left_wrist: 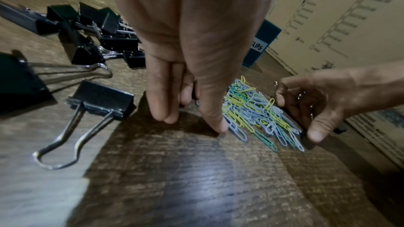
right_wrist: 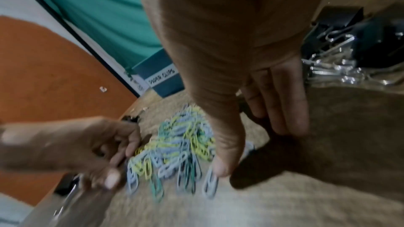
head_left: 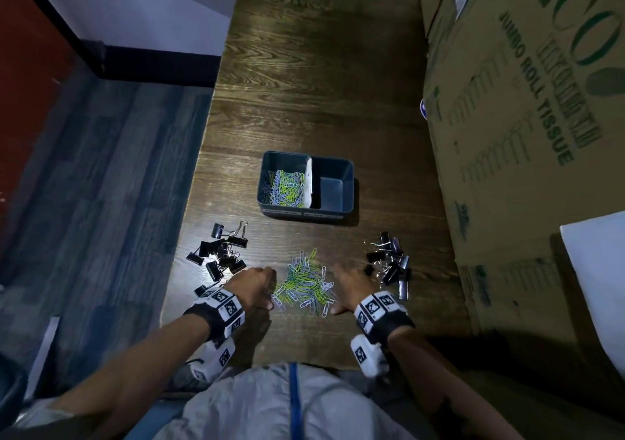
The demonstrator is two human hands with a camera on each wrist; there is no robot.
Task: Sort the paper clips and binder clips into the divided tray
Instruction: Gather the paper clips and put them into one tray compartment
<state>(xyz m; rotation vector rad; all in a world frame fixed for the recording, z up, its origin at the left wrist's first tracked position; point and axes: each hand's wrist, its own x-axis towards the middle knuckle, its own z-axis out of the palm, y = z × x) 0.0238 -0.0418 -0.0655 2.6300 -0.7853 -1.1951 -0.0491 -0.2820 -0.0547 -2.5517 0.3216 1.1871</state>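
Note:
A dark blue divided tray (head_left: 306, 214) stands mid-table; its left compartment holds coloured paper clips (head_left: 285, 185), its right compartment (head_left: 331, 191) looks empty. Nearer me lies a loose pile of paper clips (head_left: 304, 285) (left_wrist: 258, 115) (right_wrist: 181, 144). My left hand (head_left: 253, 285) (left_wrist: 192, 122) has its fingertips down on the wood at the pile's left edge. On the pile's right side, my right hand (head_left: 348, 287) (right_wrist: 254, 148) is cupped, thumb and fingers on the table. Neither hand holds anything. Black binder clips lie in one heap on the left (head_left: 220, 253) (left_wrist: 100, 28) and another on the right (head_left: 390, 263) (right_wrist: 349, 49).
A large cardboard box (head_left: 524, 118) walls off the table's right side, close to the right binder clip heap. The table's left edge (head_left: 189, 202) drops to the floor just beyond the left heap. Bare wood (head_left: 314, 67) stretches behind the tray.

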